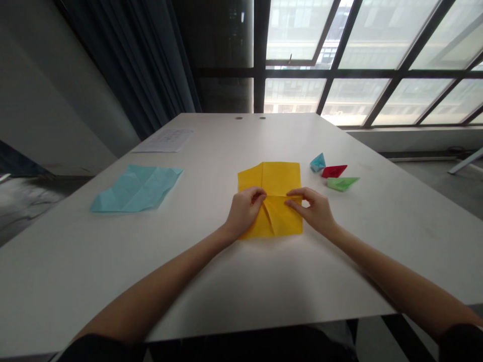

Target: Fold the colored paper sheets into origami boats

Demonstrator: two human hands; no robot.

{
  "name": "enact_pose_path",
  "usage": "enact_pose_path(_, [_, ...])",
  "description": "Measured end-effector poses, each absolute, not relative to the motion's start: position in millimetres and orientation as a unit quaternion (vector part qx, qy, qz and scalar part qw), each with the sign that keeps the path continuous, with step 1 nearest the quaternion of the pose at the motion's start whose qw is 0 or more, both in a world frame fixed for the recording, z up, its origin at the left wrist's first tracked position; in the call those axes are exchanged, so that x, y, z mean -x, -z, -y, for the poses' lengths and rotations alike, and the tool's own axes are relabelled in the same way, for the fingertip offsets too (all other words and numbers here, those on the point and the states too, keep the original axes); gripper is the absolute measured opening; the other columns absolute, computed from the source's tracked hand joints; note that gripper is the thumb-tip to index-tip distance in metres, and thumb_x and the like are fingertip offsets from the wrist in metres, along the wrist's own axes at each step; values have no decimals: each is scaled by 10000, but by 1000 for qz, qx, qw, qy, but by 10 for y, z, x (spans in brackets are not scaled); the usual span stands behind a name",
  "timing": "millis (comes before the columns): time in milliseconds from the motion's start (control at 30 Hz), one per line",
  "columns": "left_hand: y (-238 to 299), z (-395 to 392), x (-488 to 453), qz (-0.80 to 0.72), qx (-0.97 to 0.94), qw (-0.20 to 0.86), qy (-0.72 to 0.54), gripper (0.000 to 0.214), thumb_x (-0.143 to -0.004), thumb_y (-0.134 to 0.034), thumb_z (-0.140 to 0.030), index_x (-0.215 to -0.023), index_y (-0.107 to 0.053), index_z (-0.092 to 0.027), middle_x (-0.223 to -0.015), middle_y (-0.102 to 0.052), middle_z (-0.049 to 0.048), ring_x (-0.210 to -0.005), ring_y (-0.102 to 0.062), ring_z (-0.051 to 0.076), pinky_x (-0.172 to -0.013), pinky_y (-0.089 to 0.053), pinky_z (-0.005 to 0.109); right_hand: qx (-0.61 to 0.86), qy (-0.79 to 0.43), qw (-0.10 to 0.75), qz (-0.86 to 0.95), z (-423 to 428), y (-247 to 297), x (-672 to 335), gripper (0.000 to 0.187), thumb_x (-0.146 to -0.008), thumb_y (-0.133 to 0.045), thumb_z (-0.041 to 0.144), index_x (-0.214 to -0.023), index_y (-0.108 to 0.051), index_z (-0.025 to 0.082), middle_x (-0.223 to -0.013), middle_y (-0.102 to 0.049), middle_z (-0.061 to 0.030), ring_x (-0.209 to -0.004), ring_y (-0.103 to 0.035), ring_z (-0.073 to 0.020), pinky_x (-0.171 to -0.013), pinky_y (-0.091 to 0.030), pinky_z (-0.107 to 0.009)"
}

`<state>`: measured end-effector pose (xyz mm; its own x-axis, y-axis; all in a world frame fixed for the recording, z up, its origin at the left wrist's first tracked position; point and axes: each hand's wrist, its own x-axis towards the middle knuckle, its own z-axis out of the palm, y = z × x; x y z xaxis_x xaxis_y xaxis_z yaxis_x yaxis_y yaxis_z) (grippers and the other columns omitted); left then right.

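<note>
A square sheet of yellow origami paper (281,176) lies in front of me on the white table, creased through its middle both ways. My left hand (246,208) pinches the paper near its centre, thumb and fingers together on the crease. At the right part of the same horizontal crease, my right hand (315,207) pinches the paper between thumb and forefinger. Below the left fingertips a diagonal fold stands up slightly. The left hand covers the sheet's left edge in part.
A creased light-blue paper sheet (138,188) lies on the table (226,291) at left, with a printed page (166,140) behind it. Right of the yellow paper sit small folded paper pieces: blue (318,162), red (334,171) and green (341,183). Windows stand beyond.
</note>
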<state>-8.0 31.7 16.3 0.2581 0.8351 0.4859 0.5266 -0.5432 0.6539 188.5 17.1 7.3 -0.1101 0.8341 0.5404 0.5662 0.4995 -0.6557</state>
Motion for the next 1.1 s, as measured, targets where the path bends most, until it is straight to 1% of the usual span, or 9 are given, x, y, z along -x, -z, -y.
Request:
enact_pose_path(200, [-126,-319,70,-441,-781,146,-417,111,-792,-482,-172,-808,-590,-151,-788,-643,30,-699,-581,128,-679,-463,250,484,-77,438,754,-126,-68,-1849,163,-800,-518,325,-849,-646,236,-828,-595,-46,-787,-561,-179,-702,-451,-311])
enact_pose_path(267, [-130,-314,62,-450,-772,145,-425,102,-778,-495,-165,-799,-594,-150,-769,-643,26,-644,-577,116,-647,-466,240,506,-6,433,746,-111,-68,-1833,167,-793,-523,334,-819,-664,248,-935,-554,-71,-918,-522,-219,-757,-429,-357])
enact_pose_path(333, [-140,-306,51,-454,-764,143,-436,98,-762,-509,-160,-796,-601,-150,-765,-643,24,-597,-570,103,-622,-469,232,521,72,419,740,-87,-85,-1811,157,-781,-535,340,-790,-672,263,-1097,-503,-76,-1078,-426,-271,-852,-361,-422])
enact_pose_path(400, [-149,-293,39,-450,-762,138,-444,99,-752,-517,-155,-792,-607,-151,-766,-642,24,-581,-568,96,-611,-472,226,520,104,384,756,-54,-114,-1780,173,-783,-528,359,-857,-656,268,-1195,-481,-63,-1143,-368,-292,-914,-278,-460])
enact_pose_path(533, [-166,-254,12,-429,-771,117,-456,101,-749,-518,-151,-793,-609,-156,-757,-636,22,-597,-572,95,-609,-477,216,490,54,304,815,10,-142,-1705,519,-754,-510,484,-1190,-464,205,-1216,-512,-109,-1126,-413,-291,-947,-214,-454])
enact_pose_path(600, [-172,-235,2,-422,-776,104,-457,102,-749,-518,-151,-792,-609,-159,-747,-633,21,-602,-572,98,-607,-477,217,481,36,295,825,33,-130,-1669,653,-712,-515,544,-1240,-392,179,-1236,-495,-131,-1141,-407,-298,-972,-180,-460])
enact_pose_path(667, [-176,-219,-6,-425,-778,94,-453,97,-744,-523,-150,-784,-611,-160,-730,-632,18,-600,-570,101,-602,-474,220,481,25,299,824,50,-108,-1635,702,-679,-524,570,-1237,-372,173,-1233,-493,-137,-1152,-405,-298,-998,-142,-473])
enact_pose_path(833, [-170,-196,-20,-439,-780,94,-436,82,-729,-537,-146,-756,-612,-162,-704,-635,13,-595,-569,106,-591,-464,220,488,-13,304,818,81,-80,-1569,665,-672,-534,540,-1204,-360,181,-1183,-524,-127,-1146,-421,-295,-1012,-101,-531])
enact_pose_path(1100, [-158,-199,-13,-436,-805,116,-385,117,-709,-515,-124,-763,-610,-166,-687,-619,9,-616,-563,117,-599,-450,227,490,-71,293,818,50,-67,-1597,455,-707,-532,399,-1111,-442,211,-1073,-579,-93,-1050,-495,-263,-990,-162,-547])
